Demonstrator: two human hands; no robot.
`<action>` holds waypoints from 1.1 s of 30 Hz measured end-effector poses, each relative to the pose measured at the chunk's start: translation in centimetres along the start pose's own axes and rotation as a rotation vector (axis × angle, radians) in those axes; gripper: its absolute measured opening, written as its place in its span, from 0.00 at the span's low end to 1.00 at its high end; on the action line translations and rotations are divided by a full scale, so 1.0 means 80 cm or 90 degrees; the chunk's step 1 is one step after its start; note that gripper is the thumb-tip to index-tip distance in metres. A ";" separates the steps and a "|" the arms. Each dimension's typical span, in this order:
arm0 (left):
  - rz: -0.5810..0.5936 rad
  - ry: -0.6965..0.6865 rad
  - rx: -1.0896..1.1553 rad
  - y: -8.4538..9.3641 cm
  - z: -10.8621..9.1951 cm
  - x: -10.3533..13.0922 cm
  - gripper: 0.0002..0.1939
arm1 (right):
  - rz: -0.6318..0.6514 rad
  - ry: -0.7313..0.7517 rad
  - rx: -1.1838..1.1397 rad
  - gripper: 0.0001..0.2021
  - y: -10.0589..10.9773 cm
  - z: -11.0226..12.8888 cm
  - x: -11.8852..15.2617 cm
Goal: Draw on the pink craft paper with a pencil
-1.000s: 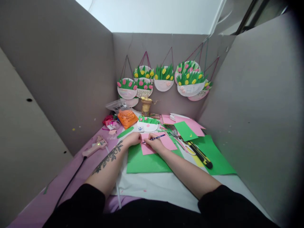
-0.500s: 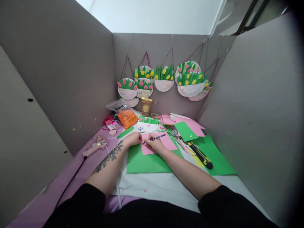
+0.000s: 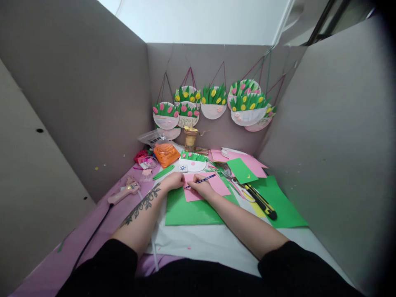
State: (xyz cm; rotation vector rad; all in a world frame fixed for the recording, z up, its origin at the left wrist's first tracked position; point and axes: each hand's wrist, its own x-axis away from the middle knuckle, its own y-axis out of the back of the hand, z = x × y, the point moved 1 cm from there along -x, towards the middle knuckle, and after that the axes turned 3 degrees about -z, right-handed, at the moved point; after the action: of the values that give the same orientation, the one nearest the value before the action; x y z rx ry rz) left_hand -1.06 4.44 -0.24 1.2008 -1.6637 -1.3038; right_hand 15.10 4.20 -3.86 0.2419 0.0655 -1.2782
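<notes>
A sheet of pink paper [image 3: 221, 187] lies on a larger green sheet [image 3: 193, 212] in front of me. My right hand [image 3: 200, 186] is closed around a dark blue pencil [image 3: 208, 178], its tip down on the left part of the pink paper. At that paper's left edge, my left hand [image 3: 175, 180] has its fingers curled and pressed together on it; anything small beneath the fingertips is hidden. Just beyond both hands lies a half-round paper plate craft [image 3: 195, 166] with green grass and pink flowers. A small white square block [image 3: 183, 168] stands beside it.
Left lies a pink hot glue gun [image 3: 125, 192] with its cord. Scissors [image 3: 247, 196], a yellow-black utility knife [image 3: 262, 204] and green sheets [image 3: 286, 206] are right. Behind are an orange bag [image 3: 166, 154] and a cup [image 3: 190, 138]. Grey panels [image 3: 324, 144] enclose the table; plate crafts [image 3: 214, 107] hang behind.
</notes>
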 end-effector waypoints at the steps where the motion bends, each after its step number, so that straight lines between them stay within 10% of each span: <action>1: 0.000 0.001 0.000 0.000 0.000 0.000 0.11 | 0.002 -0.006 -0.006 0.15 0.000 0.000 0.000; 33: -0.005 -0.004 -0.007 0.002 -0.002 0.001 0.11 | 0.003 0.025 0.039 0.14 0.002 -0.012 -0.006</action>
State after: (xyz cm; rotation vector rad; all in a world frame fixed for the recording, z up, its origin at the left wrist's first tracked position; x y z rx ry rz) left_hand -0.99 4.34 -0.05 1.1990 -1.6551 -1.3220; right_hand 15.21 4.92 -4.68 0.3196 0.0587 -1.2717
